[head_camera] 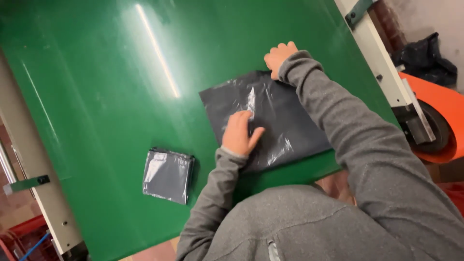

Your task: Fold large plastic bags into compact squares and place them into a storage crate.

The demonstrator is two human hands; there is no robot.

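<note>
A dark grey plastic bag point(280, 113) lies flat on the green table point(106, 87), shiny and wrinkled. My left hand point(239, 135) presses palm down on the bag's near left part, fingers spread. My right hand point(279, 57) rests at the bag's far corner, fingers curled on its edge. Both arms are in grey sleeves. To the left lies a small folded pack of dark grey bags point(167, 175), apart from both hands.
White metal frame rails run along the table's left side point(46, 203) and right side point(382, 58). An orange roll point(444, 116) stands to the right, with a black bag point(427, 58) on the floor behind it. A red crate point(19, 239) sits low at the left.
</note>
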